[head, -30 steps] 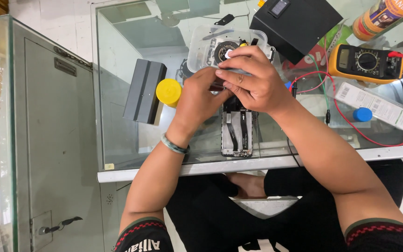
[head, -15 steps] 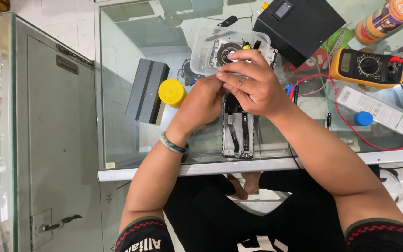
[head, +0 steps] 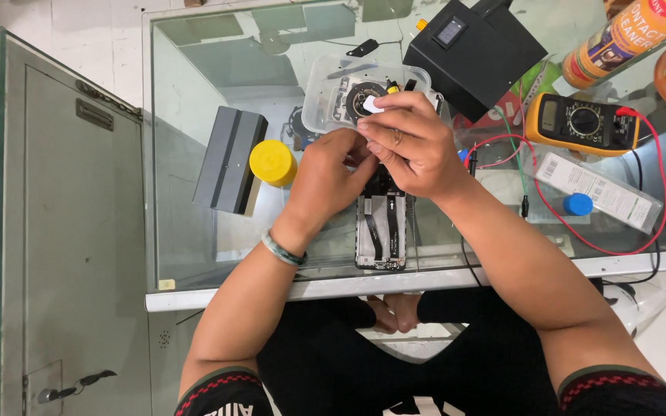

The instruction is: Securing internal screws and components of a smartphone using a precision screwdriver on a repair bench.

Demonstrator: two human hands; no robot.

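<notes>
Head view, single frame, looking straight down.

Opened phone (head: 381, 231): back cover off, flat on the glass worktop (head: 194, 231), long axis running from the near edge away toward the far side; lower half exposed, upper end hidden beneath both hands. Two dark flex strips visible along its length.

Left hand (head: 325, 179): directly over the phone's upper end, from the left side; fingers curled inward, tips hidden against the right hand. Grip state: cannot tell whether pinching anything or merely bracing. Green bangle at the wrist.

Right hand (head: 410, 142): from the right, just beyond the phone's top edge and overlapping the left hand. Grip pressed together, thumb and forefinger pinching a small white piece (head: 372, 105), held above the upper end of the phone, in line with its long axis. Both hands about equally near to the phone; right one carrying the piece.

Surroundings: clear plastic tray (head: 329, 88) of parts just behind the hands; yellow cap (head: 273, 162) and grey block (head: 229, 160) to the left; black box with small display (head: 475, 54), yellow multimeter (head: 580, 123) with red lead (head: 657, 185), white packet (head: 599, 191) with blue cap (head: 577, 204) to the right, well apart.
</notes>
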